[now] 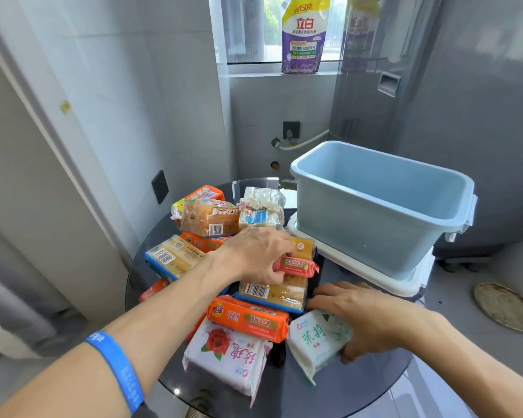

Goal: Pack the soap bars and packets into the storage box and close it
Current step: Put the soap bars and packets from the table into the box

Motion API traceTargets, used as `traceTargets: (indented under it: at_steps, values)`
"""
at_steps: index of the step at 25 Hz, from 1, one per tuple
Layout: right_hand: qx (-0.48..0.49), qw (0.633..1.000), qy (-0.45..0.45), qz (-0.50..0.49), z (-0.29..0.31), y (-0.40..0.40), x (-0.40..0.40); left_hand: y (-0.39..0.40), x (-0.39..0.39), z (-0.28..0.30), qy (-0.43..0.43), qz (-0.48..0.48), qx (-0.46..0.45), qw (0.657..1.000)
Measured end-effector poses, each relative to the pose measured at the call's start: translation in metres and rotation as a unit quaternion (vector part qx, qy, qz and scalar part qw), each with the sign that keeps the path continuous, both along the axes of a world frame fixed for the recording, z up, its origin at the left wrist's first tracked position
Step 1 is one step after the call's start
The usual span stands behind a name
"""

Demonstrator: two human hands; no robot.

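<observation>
Packing has barely begun: the blue box (375,212) stands seemingly empty on its white lid (375,274). The left hand (254,257) pinches a pink soap bar (298,267); the right hand (372,321) grips a green-and-white packet (314,339) on the bench (360,387). Next, lift both into the box.

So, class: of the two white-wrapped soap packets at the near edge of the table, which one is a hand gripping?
The green-printed white packet: the right hand grips it. The rose-printed packet lies untouched.

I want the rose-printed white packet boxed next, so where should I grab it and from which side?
Grip the rose packet across its two long edges, coming from above at its near end. It lies flat, and the orange packet overlaps its far edge, so the near half is free.
</observation>
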State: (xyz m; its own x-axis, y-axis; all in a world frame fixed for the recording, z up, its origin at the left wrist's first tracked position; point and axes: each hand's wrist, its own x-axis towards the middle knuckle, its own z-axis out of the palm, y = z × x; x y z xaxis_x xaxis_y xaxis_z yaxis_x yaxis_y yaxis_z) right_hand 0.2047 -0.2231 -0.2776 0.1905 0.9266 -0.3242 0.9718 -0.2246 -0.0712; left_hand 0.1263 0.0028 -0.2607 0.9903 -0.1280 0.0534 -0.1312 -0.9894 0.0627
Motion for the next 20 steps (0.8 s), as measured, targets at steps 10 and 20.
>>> traceTargets:
  at_steps: [10,20]
  values:
    - [0.007,1.0,-0.008,0.002,0.011,0.002,-0.008,0.006,-0.004,-0.008,-0.042,0.005,0.022,0.999]
    - [0.059,0.986,0.098,-0.122,0.019,-0.005,0.009,0.035,-0.007,0.022,-0.226,0.161,-0.375,0.885]
